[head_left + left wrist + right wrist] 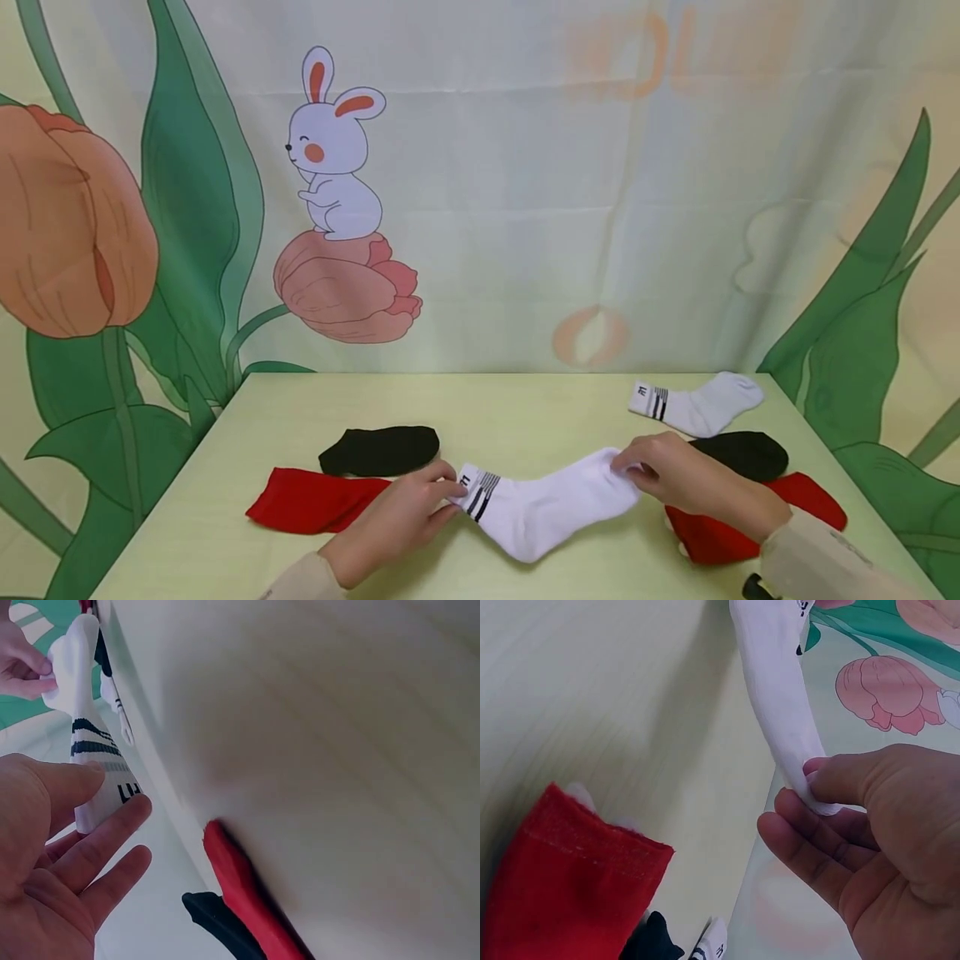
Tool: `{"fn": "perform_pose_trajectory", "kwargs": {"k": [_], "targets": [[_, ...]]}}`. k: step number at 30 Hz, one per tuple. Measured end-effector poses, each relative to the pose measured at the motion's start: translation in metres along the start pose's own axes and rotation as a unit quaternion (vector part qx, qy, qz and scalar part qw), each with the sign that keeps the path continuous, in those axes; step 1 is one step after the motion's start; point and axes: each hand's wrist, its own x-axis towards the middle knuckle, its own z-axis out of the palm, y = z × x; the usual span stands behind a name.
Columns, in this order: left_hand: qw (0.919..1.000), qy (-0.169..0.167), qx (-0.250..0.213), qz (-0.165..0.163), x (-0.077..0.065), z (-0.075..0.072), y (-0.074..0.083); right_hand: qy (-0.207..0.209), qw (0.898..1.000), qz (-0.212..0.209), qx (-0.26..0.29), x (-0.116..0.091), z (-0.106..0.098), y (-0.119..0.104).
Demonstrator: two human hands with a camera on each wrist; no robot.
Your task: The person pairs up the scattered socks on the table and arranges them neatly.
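Observation:
A white sock [543, 508] with black stripes and lettering at its cuff is stretched between my two hands, above the table. My left hand [401, 514] pinches the cuff between thumb and fingers. At the other end, my right hand [678, 471] pinches the toe. The left wrist view shows the thumb lying over the striped cuff [97, 787] of the sock. In the right wrist view the toe [810, 787] is held between thumb and fingertips. Beside my left hand lies a red sock [318, 502], partly hidden by that hand, with a black sock [382, 451] behind it.
At the table's right lie another red sock [720, 533], a black sock [750, 454] partly behind my right arm, and a second striped white sock [705, 406] near the back edge. A printed curtain [487, 208] hangs behind the pale table [495, 408].

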Motion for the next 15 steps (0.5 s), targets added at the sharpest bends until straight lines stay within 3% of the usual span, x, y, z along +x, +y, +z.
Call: {"fn": "perform_pose_trajectory", "kwargs": {"k": [6, 15], "targets": [[0.9999, -0.011, -0.003, 0.013, 0.0009, 0.0044, 0.0035, 0.0, 1.0, -0.003, -0.008, -0.0045, 0.0016, 0.0025], [0.9987, -0.048, -0.013, -0.007, 0.0014, 0.0072, 0.0075, -0.02, 0.999, 0.025, -0.001, -0.0091, 0.0001, 0.0]]}}
